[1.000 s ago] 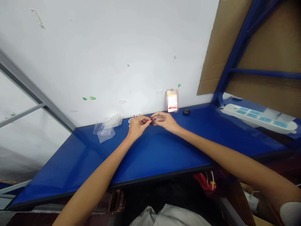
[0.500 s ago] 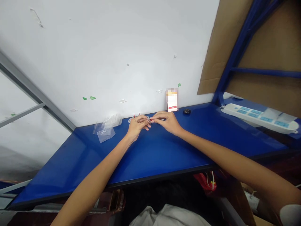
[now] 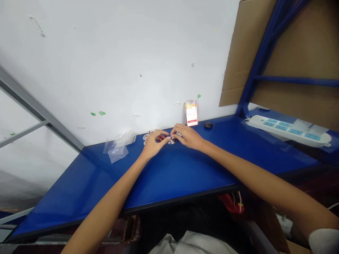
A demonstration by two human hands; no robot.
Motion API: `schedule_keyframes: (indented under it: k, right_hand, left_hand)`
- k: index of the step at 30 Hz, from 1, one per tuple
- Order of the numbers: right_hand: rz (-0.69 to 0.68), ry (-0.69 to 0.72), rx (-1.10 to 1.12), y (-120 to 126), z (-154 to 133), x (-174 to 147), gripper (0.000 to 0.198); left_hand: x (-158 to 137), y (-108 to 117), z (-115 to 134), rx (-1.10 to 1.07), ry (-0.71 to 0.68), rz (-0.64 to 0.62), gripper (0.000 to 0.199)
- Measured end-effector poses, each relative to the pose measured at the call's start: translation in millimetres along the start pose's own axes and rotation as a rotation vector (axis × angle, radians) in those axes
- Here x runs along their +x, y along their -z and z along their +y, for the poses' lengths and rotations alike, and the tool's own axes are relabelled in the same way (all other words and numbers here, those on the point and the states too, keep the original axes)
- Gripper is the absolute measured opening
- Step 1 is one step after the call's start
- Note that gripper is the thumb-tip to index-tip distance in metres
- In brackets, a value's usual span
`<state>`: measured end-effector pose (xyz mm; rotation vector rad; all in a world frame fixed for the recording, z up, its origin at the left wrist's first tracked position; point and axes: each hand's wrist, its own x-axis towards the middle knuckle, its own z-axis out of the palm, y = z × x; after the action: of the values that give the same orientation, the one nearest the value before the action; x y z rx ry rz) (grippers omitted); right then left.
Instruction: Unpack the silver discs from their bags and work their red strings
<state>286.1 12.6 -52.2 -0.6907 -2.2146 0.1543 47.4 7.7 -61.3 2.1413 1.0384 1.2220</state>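
Observation:
A small round silver disc with a red upright piece point(image 3: 172, 141) rests on the blue table between my hands. My right hand point(image 3: 188, 137) reaches over it from the right, its thumb and forefinger closed on the red piece. On the other side, my left hand point(image 3: 155, 144) is open, with thumb and fingers apart and the thumb tip close to the disc. Behind the left hand lie more silver discs with red stems point(image 3: 145, 137), partly covered by its fingers. How the small parts join is too small to make out.
Clear plastic bags point(image 3: 118, 151) lie to the left. A lit phone point(image 3: 191, 114) leans against the white wall, with a small black object point(image 3: 208, 125) beside it. At the right is a white power strip point(image 3: 288, 130). The blue table point(image 3: 180, 176) has a dark front edge.
The disc was held tilted between both hands; now it is lower, on the table. My left fingers have come apart from it. The view has shifted slightly.

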Motion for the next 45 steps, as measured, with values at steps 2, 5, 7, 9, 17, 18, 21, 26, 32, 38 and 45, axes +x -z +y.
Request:
schedule_keyframes:
  k: [2, 5, 7, 9, 17, 18, 21, 26, 32, 38, 45]
  right_hand:
    - [-0.010, 0.010, -0.001, -2.7, -3.5, -0.5, 0.011]
    - [-0.029, 0.021, -0.004, -6.3, -6.8, -0.7, 0.011]
    - [-0.024, 0.009, -0.013, -7.1, -5.4, -0.8, 0.011]
    - [-0.014, -0.027, -0.035, -6.5, -0.6, -1.4, 0.013]
    - [-0.116, -0.233, -0.178, -1.5, 32.0, -8.6, 0.014]
    - [-0.120, -0.239, -0.182, -1.5, 35.0, -9.3, 0.014]
    - [-0.141, -0.235, -0.190, -2.5, 42.2, -10.7, 0.015]
    - [-0.204, -0.218, -0.216, -5.6, 51.8, -11.9, 0.014]
    - [-0.193, -0.199, -0.245, -6.5, 58.1, -11.6, 0.009]
    - [-0.162, -0.177, -0.251, -3.6, 55.8, -10.4, 0.011]
    - [-0.019, -0.132, -0.296, 5.9, 46.7, -6.9, 0.021]
  left_hand:
    - [-0.6, -4.4, 0.3, 0.046, -0.061, -0.037, 0.024]
    - [1.5, -5.6, -2.1, 0.097, -0.101, -0.065, 0.023]
    - [5.1, 1.2, -7.8, 0.162, -0.095, -0.053, 0.022]
    - [9.3, 15.4, -18.2, 0.249, -0.058, -0.001, 0.021]
    - [15.9, 74.5, -74.3, 0.534, 0.151, 0.180, 0.023]
    - [16.1, 74.4, -78.1, 0.548, 0.153, 0.167, 0.024]
    - [17.1, 67.3, -83.4, 0.586, 0.127, 0.092, 0.024]
    - [19.3, 57.2, -83.5, 0.647, 0.105, 0.037, 0.024]
    - [20.2, 54.6, -84.8, 0.729, 0.106, -0.073, 0.020]
    - [18.7, 54.2, -62.6, 0.706, 0.052, -0.023, 0.025]
    - [15.4, 39.6, -47.9, 0.680, -0.045, -0.121, 0.026]
